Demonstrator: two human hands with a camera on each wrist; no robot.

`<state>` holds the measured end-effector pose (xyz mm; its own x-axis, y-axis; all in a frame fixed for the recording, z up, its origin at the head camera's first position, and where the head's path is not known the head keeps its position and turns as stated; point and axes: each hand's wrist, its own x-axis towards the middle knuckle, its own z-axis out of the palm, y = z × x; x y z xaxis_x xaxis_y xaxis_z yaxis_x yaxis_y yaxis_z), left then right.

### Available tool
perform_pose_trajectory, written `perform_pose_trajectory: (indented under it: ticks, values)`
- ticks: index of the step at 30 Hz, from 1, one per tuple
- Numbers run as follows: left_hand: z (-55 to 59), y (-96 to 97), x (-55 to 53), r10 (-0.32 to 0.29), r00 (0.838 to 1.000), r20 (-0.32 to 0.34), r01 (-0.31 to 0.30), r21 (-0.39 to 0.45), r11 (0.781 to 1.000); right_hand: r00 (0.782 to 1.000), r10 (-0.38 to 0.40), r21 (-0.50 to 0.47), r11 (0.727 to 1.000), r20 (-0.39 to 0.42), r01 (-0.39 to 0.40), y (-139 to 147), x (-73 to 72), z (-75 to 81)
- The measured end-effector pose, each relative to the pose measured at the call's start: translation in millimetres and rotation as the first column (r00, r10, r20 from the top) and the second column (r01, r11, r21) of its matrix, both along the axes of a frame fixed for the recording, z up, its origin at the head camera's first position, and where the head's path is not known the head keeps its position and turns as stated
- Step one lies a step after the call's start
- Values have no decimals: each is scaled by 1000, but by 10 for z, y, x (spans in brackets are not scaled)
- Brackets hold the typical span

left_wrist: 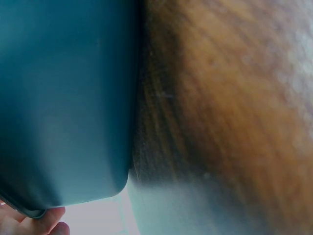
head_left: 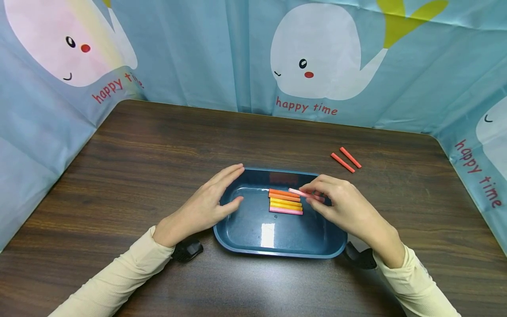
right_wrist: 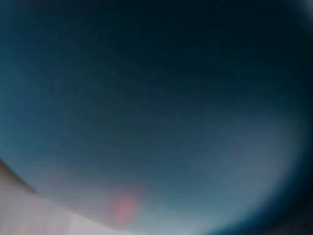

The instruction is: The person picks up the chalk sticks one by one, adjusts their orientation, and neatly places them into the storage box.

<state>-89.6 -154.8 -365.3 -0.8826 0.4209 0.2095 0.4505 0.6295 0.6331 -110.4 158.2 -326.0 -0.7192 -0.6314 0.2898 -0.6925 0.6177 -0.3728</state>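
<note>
Tray (head_left: 247, 226) dark blue; sticks (head_left: 285, 202) orange, yellow, pink, red; table (head_left: 130, 176) brown, wood-grained; curtain (head_left: 190, 53) light blue, whale-printed.

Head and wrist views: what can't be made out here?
Left wrist view: the inside of the tray, hidden by its outer wall.
Left wrist view: most of the left hand, cut off by the edge.
Right wrist view: what the red smudge is, blurred.
Head view: part of the tray's right rim, behind the right hand.
</note>
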Motion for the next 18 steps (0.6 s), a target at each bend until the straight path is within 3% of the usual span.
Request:
perform_pose_trajectory:
  ticks: [11,18]
  values:
    - [12,4,-1,-2,1000,3,2,2,1000,999,32,86,996,39,-35,-138,51,-128]
    - [8,-9,3,-5,1000,-9,5,-3,1000,997,62,91,994,37,-65,-215,74,-205]
